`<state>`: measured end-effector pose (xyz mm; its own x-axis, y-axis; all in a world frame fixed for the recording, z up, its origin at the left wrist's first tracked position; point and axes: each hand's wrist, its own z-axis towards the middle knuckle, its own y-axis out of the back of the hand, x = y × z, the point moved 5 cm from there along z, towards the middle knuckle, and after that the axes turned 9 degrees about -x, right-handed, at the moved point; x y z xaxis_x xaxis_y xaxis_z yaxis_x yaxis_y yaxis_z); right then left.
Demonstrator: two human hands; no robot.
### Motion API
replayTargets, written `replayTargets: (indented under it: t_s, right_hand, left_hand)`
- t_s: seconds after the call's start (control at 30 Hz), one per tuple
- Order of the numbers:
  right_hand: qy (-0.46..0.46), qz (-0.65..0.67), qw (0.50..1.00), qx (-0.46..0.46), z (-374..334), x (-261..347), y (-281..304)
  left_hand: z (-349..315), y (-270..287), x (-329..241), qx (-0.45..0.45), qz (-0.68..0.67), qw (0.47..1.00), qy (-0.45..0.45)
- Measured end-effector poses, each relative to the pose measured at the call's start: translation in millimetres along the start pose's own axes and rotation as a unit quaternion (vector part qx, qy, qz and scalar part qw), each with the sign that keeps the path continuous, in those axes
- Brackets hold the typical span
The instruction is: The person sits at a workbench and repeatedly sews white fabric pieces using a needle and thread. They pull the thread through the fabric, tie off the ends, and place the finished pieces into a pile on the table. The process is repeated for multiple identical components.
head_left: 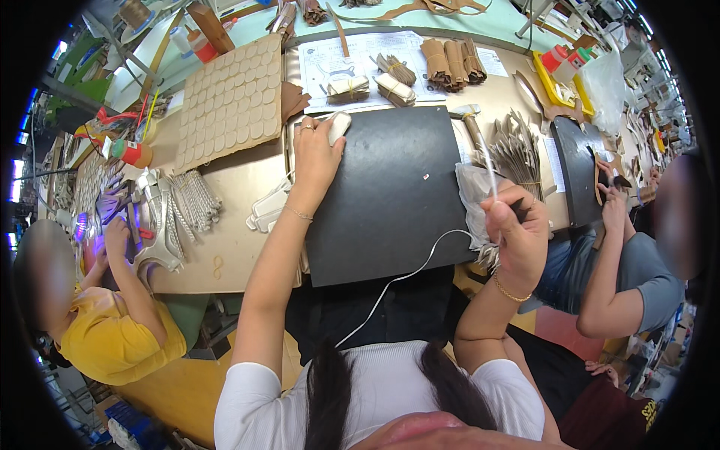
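Observation:
My left hand (315,154) lies at the upper left corner of a black board (390,195), its fingers bent over a small cream-coloured rounded piece (340,127). Raised over the board's right edge, my right hand (516,232) is closed in a pinch. A thin whitish strip (491,169), blurred, rises from its fingertips. Something small and dark (519,210) also shows between the fingers; its kind is unclear. More cream rounded pieces (268,210) lie just left of the board, partly behind my left forearm.
A hammer (471,124) and bundled grey strips (517,154) lie right of the board. Tied bundles (349,90) and brown rolls (454,64) rest behind it. A sheet of oval pieces (229,101) leans back left. Co-workers sit at both sides. A white cable (386,289) crosses the board's front edge.

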<state>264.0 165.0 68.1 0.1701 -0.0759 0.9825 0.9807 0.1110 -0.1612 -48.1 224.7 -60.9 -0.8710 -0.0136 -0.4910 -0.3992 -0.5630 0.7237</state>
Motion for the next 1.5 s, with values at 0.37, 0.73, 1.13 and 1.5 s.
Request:
replayTargets:
  t_s: [0.37,0.73,1.13,1.5]
  right_hand:
    - [-0.056,0.022,0.997,0.053,-11,-15,-8]
    - [-0.131,-0.013,0.991,-0.010,-21,-28,0]
    - [0.285,-0.415,0.856,0.114,-30,-117,-65]
    - [0.395,-0.467,0.772,0.176,-30,-127,-76]
  left_hand:
    - [-43,32,-30,0.046,0.020,0.988,-0.143]
    - [-62,58,-42,-0.071,-0.064,0.975,-0.201]
    - [-167,76,-63,0.108,-0.036,0.973,-0.199]
    - [-169,78,-58,0.107,-0.021,0.975,-0.194]
